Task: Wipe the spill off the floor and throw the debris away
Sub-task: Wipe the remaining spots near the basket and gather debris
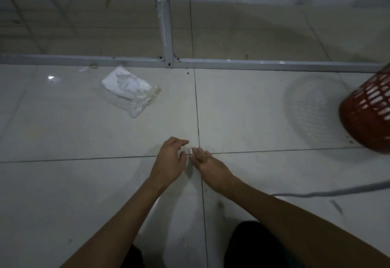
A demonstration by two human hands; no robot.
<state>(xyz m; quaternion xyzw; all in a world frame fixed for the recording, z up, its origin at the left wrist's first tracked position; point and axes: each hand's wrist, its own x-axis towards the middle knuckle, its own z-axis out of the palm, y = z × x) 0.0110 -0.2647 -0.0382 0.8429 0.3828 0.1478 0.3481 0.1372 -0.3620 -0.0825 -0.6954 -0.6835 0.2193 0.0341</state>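
Observation:
Both my hands meet low over the white tiled floor (84,132), near where two grout lines cross. A small white scrap (189,152) shows between the fingertips of my left hand (171,162) and my right hand (207,167). Fingers of both hands curl toward the scrap and touch it; the frame does not show plainly which hand holds it. A clear plastic pack of white tissues (129,89) lies on the floor to the upper left, apart from my hands. A red slotted waste basket (367,113) stands at the right edge.
A grey metal frame rail (253,63) runs across the floor ahead, with an upright post (165,29) rising from it. A grey cable (327,192) trails over the tiles at right. My dark-clothed knees (259,246) are at the bottom. Small specks dot the floor.

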